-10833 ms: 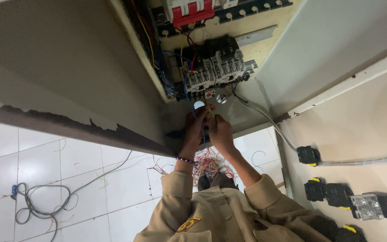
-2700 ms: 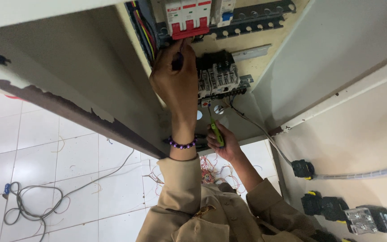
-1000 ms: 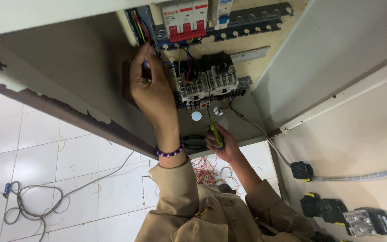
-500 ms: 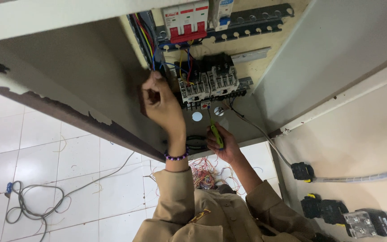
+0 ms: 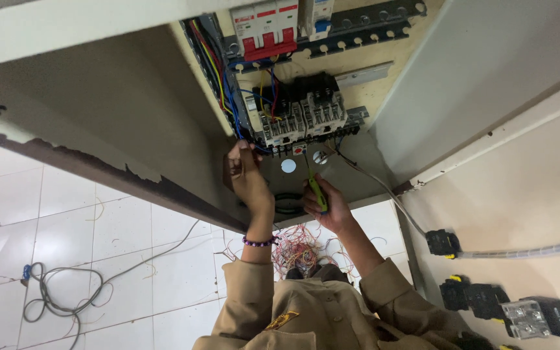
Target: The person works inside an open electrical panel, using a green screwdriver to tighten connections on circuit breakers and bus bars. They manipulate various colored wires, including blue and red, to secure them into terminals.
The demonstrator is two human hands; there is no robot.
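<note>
While our left hand (image 5: 246,176) pinches the blue wires (image 5: 233,107) running to twelve o'clock, our right hand (image 5: 326,202), at three o'clock of it, has its fingers clamped on a green screwdriver (image 5: 317,190) below the grey switch blocks (image 5: 303,116).

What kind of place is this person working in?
Probably an electrical workshop or training room. An open metal cabinet holds a red-and-white breaker and wired contactors; the right hand holds a green screwdriver, the left hand reaches the wires, and loose cable lies on the tiled floor.

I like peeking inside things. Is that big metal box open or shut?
Open. The cabinet shows its breakers, contactors and coloured wires inside.
</note>
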